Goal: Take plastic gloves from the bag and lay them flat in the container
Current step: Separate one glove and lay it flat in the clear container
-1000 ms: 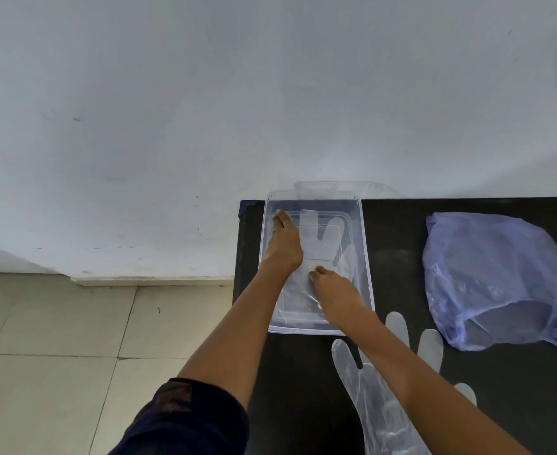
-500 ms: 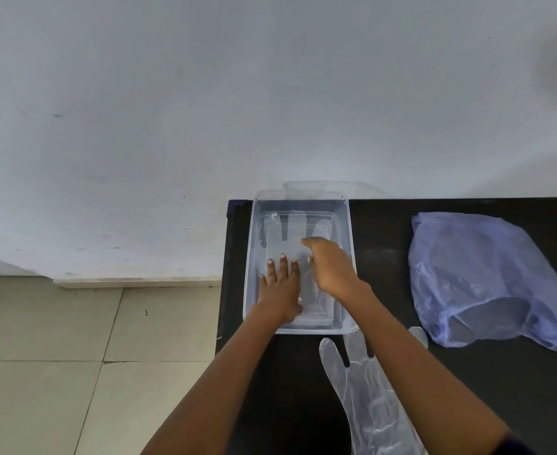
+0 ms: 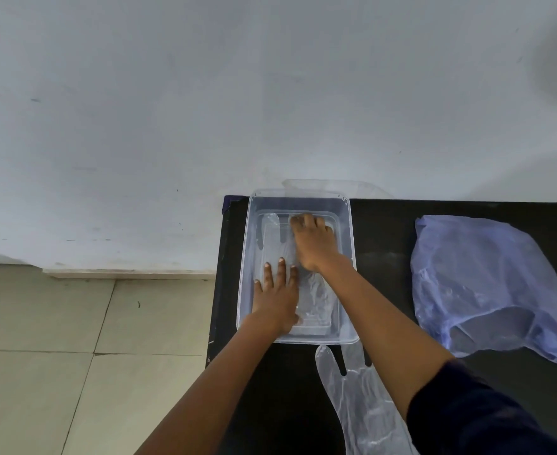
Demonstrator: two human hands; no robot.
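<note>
A clear plastic container [image 3: 347, 231] stands at the left end of a black table [image 3: 385, 231]. A clear plastic glove [image 3: 316, 290] lies flat on its bottom. My left hand [image 3: 277, 298] presses the near part of this glove with straight fingers. Farther in, my right hand [image 3: 313, 241] rests flat on the glove's finger end near the far wall. A second clear glove [image 3: 359, 399] lies on the table in front of the container, partly under my right forearm. The pale blue plastic bag [image 3: 487, 284] lies crumpled at the right, its mouth facing me.
A clear lid [image 3: 362, 187] leans behind the container against the white wall. The table's left edge drops to a tiled floor [image 3: 73, 339] just beside the container.
My right hand has slid from the middle of the glove to its far end. My left hand went from the far left corner to the near part and stays there.
</note>
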